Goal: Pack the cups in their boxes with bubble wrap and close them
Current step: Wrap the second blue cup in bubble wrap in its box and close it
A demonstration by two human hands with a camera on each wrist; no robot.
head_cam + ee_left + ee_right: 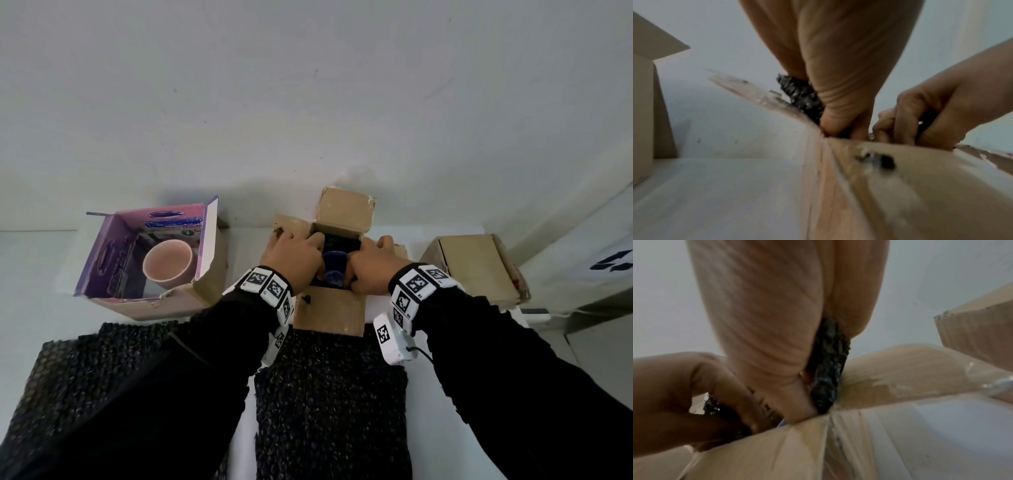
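A blue cup (334, 270) sits in black bubble wrap (801, 95) inside an open brown box (329, 311) at the table's middle. My left hand (294, 257) reaches into the box's left side. Its fingers curl round the wrap beside the cup. My right hand (373, 267) does the same at the right side, gripping the bubble wrap (828, 363) against the box wall. The box's flaps stand open; the back one is upright. Most of the cup is hidden by the hands. A pink cup (168, 263) stands unwrapped in an open purple box (113, 257) at the left.
A closed brown box (476, 267) lies at the right by the wall. Two sheets of black bubble wrap (329, 394) cover the table's near part, one under my arms at the left (78, 377). The white wall stands directly behind the boxes.
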